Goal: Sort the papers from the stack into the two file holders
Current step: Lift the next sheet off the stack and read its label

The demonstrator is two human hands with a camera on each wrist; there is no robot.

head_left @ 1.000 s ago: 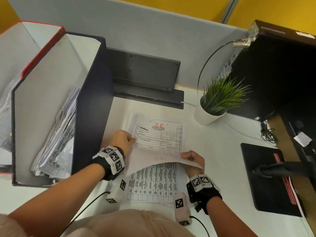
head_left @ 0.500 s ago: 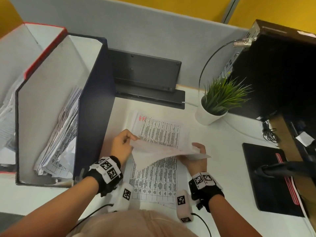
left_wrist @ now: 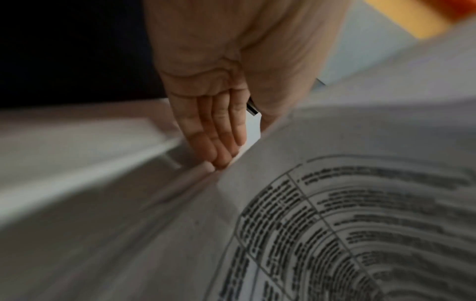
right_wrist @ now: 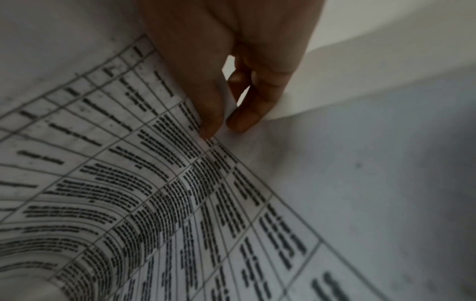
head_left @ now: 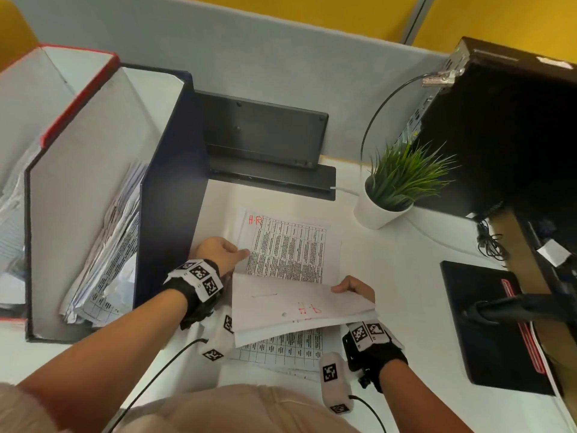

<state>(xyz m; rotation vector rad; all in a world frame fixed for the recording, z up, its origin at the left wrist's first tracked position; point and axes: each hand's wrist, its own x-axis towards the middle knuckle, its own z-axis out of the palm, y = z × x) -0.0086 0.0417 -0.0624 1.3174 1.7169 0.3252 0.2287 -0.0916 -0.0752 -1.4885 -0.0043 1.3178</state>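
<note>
A stack of papers (head_left: 290, 245) lies on the white desk, its exposed page a printed table marked "H.R" in red. My right hand (head_left: 354, 287) pinches the right edge of a few lifted sheets (head_left: 296, 307), folded back toward me with their blank backs up. In the right wrist view, thumb and fingers (right_wrist: 222, 130) clamp that printed sheet (right_wrist: 128, 183). My left hand (head_left: 218, 250) rests at the stack's left edge, thumb on the page. Its fingers (left_wrist: 213, 130) lie straight beside the paper (left_wrist: 360, 203). The dark blue file holder (head_left: 168, 189) and the red file holder (head_left: 78, 92) stand at left, both holding papers.
A potted plant (head_left: 393, 189) stands right of the stack. A black stand (head_left: 265, 145) sits behind it against the grey partition. A dark computer case (head_left: 499, 126), loose cables (head_left: 490, 242) and a black pad (head_left: 487, 323) fill the right side.
Another sheet has been lifted off the stack and folded toward me, uncovering the table page marked H.R. My left hand has let go of the sheet's corner and rests on the stack's edge.
</note>
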